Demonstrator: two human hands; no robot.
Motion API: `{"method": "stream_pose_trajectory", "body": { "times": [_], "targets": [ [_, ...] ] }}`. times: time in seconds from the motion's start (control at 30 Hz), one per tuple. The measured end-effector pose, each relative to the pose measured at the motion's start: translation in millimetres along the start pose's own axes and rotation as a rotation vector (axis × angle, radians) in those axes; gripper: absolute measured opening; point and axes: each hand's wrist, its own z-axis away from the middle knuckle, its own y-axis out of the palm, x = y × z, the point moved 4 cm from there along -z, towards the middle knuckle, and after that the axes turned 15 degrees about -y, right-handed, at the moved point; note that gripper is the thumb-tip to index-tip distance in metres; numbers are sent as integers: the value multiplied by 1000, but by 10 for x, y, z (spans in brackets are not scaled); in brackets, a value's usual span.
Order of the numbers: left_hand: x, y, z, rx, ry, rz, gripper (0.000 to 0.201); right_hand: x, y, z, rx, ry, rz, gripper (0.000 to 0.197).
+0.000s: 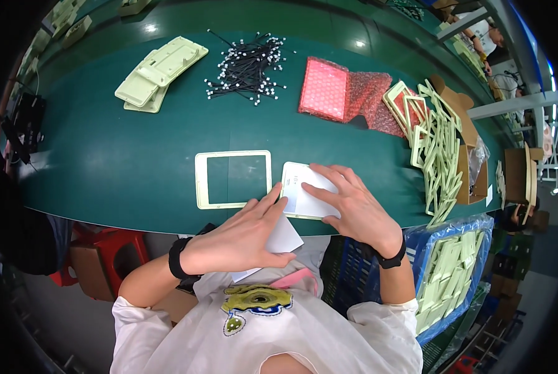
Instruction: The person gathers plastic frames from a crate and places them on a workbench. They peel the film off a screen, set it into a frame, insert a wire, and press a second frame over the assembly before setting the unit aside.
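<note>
A flat panel with a white face (307,202) sits inside a pale green plastic frame at the table's near edge. My right hand (363,209) lies over its right part, fingers spread and pressing on the surface. The outstretched fingertips of my left hand (238,240) touch the panel's left edge. Beneath that hand a white sheet (285,238) sticks out past the table edge; how it is supported is hidden. An empty pale green rectangular frame (202,181) rests on the table just left of the panel.
Farther back are stacked pale green housings (160,71), a heap of short black cables (247,65) with white connectors, and a pink bubble-wrap pack (324,90). Many loose frames (435,156) pile up at right beside a cardboard box (472,174). A blue-lined crate (450,274) of pale green parts stands below.
</note>
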Motion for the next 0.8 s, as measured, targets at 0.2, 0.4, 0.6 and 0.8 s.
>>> {"method": "stream_pose_trajectory", "body": {
  "times": [0.2,0.4,0.6,0.8],
  "targets": [
    [23,-6,13,-2,0,-14,102,59,35,-63,-5,-7,35,73],
    [-9,-156,162,-101,-10,114,101,180,-51,-52,-132,-14,37,78],
    [2,-463,386,-413,4,394,109,471,100,-198,-409,-37,-968,87],
    [-94,-577,505,-455,226,240,108,683,-135,-547,-272,-293,-359,82]
  ]
}}
